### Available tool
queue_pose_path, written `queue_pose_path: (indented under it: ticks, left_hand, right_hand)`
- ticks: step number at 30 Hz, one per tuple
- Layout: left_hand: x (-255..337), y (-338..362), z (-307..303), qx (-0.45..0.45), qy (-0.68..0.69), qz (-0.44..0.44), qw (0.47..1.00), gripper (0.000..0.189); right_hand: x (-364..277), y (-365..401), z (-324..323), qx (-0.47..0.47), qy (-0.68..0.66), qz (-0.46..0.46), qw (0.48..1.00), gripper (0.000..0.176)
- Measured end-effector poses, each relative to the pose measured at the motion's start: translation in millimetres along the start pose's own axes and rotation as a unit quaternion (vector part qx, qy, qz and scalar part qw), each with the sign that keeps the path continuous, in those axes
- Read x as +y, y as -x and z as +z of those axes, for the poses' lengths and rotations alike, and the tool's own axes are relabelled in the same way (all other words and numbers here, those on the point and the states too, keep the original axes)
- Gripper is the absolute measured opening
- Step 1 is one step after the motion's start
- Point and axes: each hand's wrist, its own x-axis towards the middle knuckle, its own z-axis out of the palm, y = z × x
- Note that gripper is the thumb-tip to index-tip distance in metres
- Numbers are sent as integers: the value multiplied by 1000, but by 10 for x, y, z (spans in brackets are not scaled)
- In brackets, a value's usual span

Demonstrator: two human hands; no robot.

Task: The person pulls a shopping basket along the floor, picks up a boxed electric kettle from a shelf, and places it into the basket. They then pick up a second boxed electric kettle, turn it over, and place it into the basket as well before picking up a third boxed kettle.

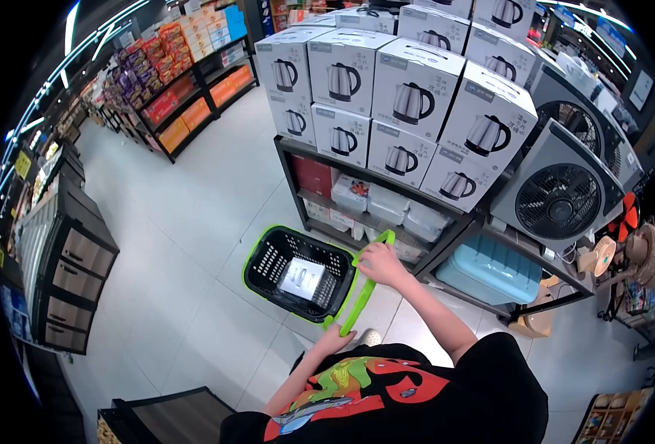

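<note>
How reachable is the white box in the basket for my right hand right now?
Probably yes: the basket is open-topped, the white box lies uncovered inside, and the right hand sits beside it, though it grips the green handle and would have to let go.

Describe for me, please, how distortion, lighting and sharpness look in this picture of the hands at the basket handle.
Head view: strong fisheye, so the kettle boxes bow and the corners go black; even store light, pale sheen on the floor, no hard shadows; the right hand, left hand, green handle and basket look sharp; far shelves are small and soft.
</note>
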Motion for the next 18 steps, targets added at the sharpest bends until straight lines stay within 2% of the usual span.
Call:
queue_pose_path:
  ticks: [3, 6, 7, 9, 12, 15, 16, 18]
  left_hand:
    - [-278, 150, -4, 3, 5, 30, 1000, 32]
    - [-262, 472, -156, 45, 17, 58, 997, 32]
    - [-300, 558, -185, 27, 18, 49, 998, 32]
    - [-359, 687, -265, -65, -7, 4, 998, 28]
    - [-545, 845, -201, -56, -26, 98, 993, 29]
    - [-831, 933, -68, -68, -66, 137, 986, 27]
    - [-837, 986, -78, -120, -59, 113, 985, 29]
    - [-611, 1226, -196, -128, -71, 110, 983, 32]
  right_hand:
    - [-130, 157, 66, -77, 135, 49, 987, 30]
    - [-268, 340, 207, -38, 101, 15, 994, 36]
    - [-364, 410, 218, -41, 108, 18, 993, 35]
    - [-552, 583, 227, -48, 124, 27, 991, 32]
    - [-723, 914, 317, 5, 158, 66, 985, 29]
    - [-887, 1271, 358, 78, 137, 82, 984, 27]
    - [-982, 1376, 361, 85, 125, 86, 985, 24]
    - [-1083, 1583, 422, 126, 107, 92, 982, 23]
